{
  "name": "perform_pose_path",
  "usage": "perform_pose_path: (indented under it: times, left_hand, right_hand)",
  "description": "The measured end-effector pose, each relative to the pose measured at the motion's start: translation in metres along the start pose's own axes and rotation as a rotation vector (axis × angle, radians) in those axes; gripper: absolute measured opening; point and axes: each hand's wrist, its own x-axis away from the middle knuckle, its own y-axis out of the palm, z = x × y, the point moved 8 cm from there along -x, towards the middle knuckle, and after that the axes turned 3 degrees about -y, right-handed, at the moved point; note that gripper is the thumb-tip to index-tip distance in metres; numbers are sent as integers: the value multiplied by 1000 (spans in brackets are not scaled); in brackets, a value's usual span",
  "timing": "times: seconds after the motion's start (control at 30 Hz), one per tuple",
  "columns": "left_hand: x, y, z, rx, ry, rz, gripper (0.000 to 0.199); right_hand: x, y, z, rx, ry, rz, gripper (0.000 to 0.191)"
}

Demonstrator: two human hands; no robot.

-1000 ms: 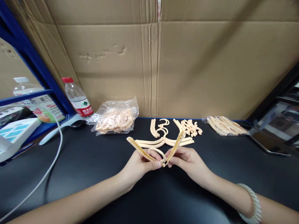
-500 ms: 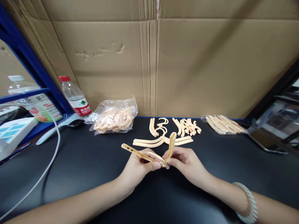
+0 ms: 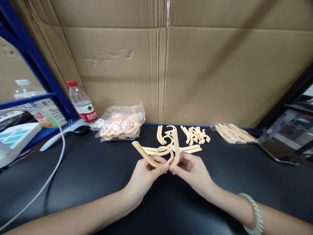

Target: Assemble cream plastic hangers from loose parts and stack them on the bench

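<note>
Between my hands is a beige plastic folding clothes hanger, its two arms spread in a V and its curved hook (image 3: 172, 156) standing up where they meet. My left hand (image 3: 145, 176) is closed, thumb and fingers pinching the inner end of the left hanger arm (image 3: 143, 153). My right hand (image 3: 197, 169) grips the lower end of the right hanger arm (image 3: 176, 145), which stands nearly upright. Both thumbs almost touch at the joint; fingers partly hide it. Just behind, more hanger arms (image 3: 193, 150) lie on the black table (image 3: 176, 209).
Farther back are loose hanger arms (image 3: 160, 134), a hook (image 3: 171, 126) and a pile of small curved pieces (image 3: 200, 135). Plastic bags of beige parts sit left (image 3: 122, 124) and right (image 3: 234, 133). A water bottle (image 3: 81, 104), brush (image 3: 56, 138) and white cable (image 3: 46, 186) are left.
The hanger has turned in my hands: the arms' smooth outer faces now show more, and the hook has swung upright between them. My hands stay close together.
</note>
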Motion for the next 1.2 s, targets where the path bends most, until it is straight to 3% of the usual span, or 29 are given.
perform_pose_path:
  times: [0.23,0.43,0.53,0.77,0.9,1.2]
  left_hand:
    - [-6,-26,4,78,-49,92,28]
    - [-14,-55,11,58,-65,255,39]
    - [-20,-60,17,-60,0,253,40]
    - [-26,-46,34,-756,316,94,10]
    - [-20,-37,37,-974,465,26,2]
    - [-19,-25,34,-1223,522,-49,7]
  right_hand:
    - [-15,-50,-4,-80,78,26,24]
    - [-34,-92,-18,226,54,8,27]
    - [-35,-95,-23,476,16,-72,25]
    - [-31,-91,-19,1003,-28,-273,19]
    - [-30,-88,-14,1073,-19,-351,19]
    - [-27,-85,-13,1107,-44,-405,19]
